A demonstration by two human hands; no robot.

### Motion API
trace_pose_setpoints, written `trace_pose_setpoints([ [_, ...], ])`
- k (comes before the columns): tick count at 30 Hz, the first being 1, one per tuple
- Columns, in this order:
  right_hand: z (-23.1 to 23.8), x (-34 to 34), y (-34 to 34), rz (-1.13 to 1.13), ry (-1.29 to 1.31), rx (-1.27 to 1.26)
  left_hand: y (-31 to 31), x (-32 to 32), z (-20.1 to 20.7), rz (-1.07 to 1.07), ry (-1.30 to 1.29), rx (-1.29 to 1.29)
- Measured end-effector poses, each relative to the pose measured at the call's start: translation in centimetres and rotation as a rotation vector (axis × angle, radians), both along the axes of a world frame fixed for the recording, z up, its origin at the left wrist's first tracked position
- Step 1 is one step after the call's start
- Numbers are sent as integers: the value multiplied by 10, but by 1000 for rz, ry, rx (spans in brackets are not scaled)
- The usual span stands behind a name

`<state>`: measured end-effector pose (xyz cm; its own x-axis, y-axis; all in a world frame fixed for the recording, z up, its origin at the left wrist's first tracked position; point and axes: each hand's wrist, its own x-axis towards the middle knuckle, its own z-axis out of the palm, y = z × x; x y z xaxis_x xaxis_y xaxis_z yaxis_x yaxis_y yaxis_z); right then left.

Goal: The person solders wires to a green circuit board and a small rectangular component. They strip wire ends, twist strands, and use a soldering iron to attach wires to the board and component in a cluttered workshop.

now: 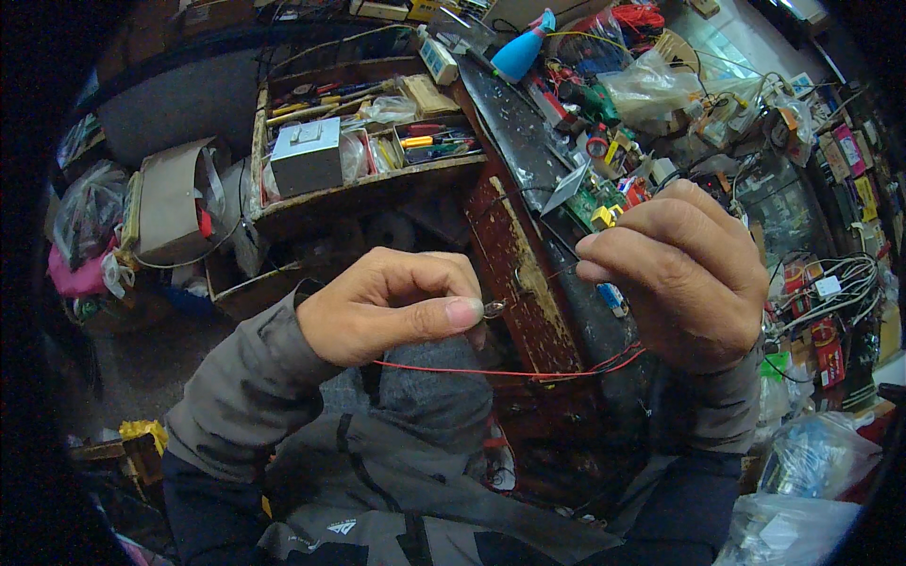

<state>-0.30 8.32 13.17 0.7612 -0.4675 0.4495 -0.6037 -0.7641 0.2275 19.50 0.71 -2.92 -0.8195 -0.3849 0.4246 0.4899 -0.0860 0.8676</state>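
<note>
My left hand (396,307) is closed in a pinch over my lap. Between its thumb and forefinger is a small shiny piece (494,308), clear or metallic, too small to name surely. Below that hand a thin red wire (472,372) runs rightward and joins a dark strand beneath my right hand (684,269). The right hand is raised beside the workbench, with fingers curled and thumb mostly hidden. A fine dark lead (563,271) shows near its fingertips; whatever they grip is hidden. A gap separates the two hands.
An open wooden drawer (377,174) ahead holds tools and a grey metal box (307,156). The black workbench (514,123) at right carries a blue spray bottle (522,49), circuit boards and tangled cables (835,283). A cardboard box (175,203) and plastic bags stand left.
</note>
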Motion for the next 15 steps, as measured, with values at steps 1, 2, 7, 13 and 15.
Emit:
trace_pose_setpoints([
  [1,0,0,0,2,9,-1,-1,0,0,38,24,-37],
  [2,1,-1,-1,2,15,-3,-1,-1,0,81,49,-91],
  [7,1,-2,-2,9,33,-5,1,-5,-1,124,39,96],
  [13,-2,-4,-5,13,27,-12,-1,-11,-8,195,34,64],
  [15,-2,-5,-5,14,24,4,0,-11,-8,186,33,39],
])
